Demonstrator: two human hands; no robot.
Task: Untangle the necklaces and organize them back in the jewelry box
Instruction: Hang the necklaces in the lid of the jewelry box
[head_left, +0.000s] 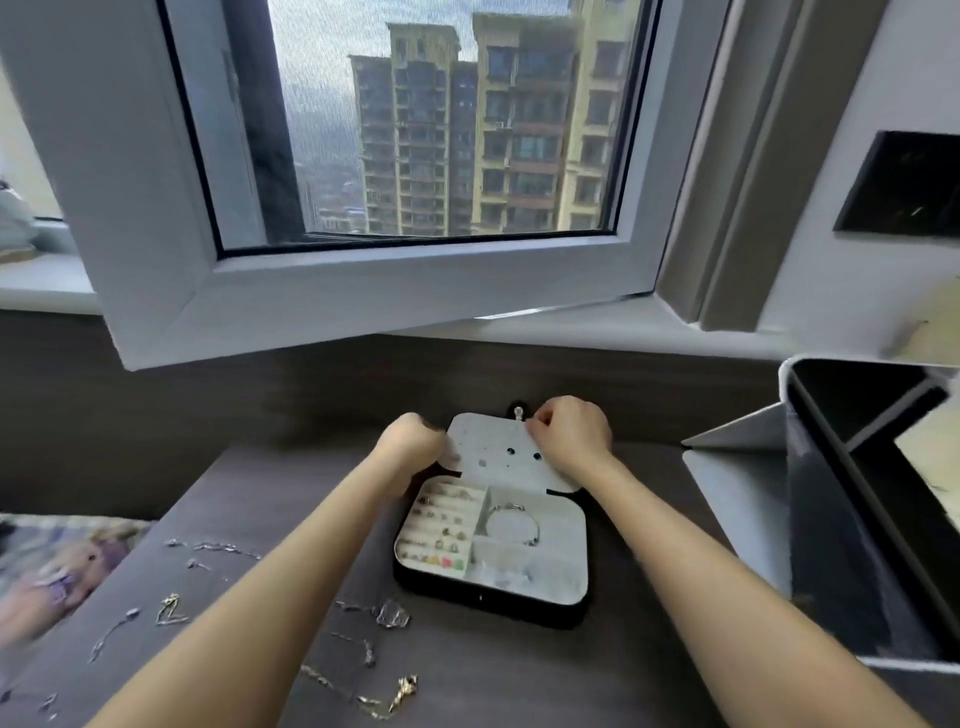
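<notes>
Head view: on dark desk (260, 493), left hand (413, 441) and right hand (571, 436) seemingly hold lid (498, 452).

Light: overcast daylight, one source, the window (415, 130) ahead; soft, even, moderately bright. Shadows: faint and diffuse beneath the forearms (291, 561) on the dark desk (571, 675). Glare: pale lining of the jewelry box (563, 525) slightly washed out. Blur: motion smear along the left edge (patterned fabric (57, 571) worst); necklaces (392, 616) on the desk soft. Distortion: wide-angle, window frame (363, 301) bowed and slanting toward the edges.
</notes>
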